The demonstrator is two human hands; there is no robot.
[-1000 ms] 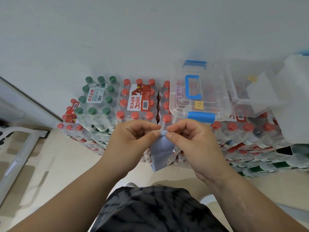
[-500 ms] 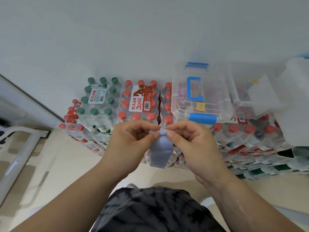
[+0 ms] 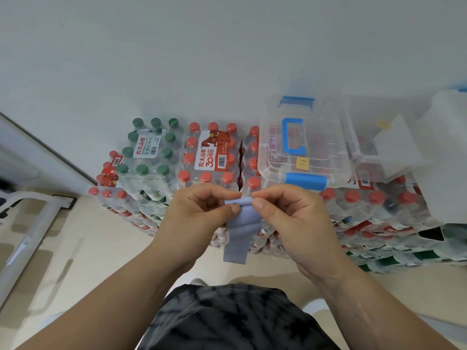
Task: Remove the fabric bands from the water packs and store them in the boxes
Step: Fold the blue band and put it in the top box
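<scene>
Your left hand [image 3: 202,213] and right hand [image 3: 285,218] are pinching the blue band [image 3: 240,233], now rolling its top edge over, readying it for the box [image 3: 326,137].

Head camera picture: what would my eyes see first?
Right in the middle, the left hand and right hand pinch the top of a hanging grey-blue fabric band. Behind them stand stacked shrink-wrapped water packs with red and green caps, and a clear plastic box with a blue handle rests on top.

box [image 3: 303,145] on water packs [image 3: 209,152], wall [image 3: 202,46] behind.
</scene>
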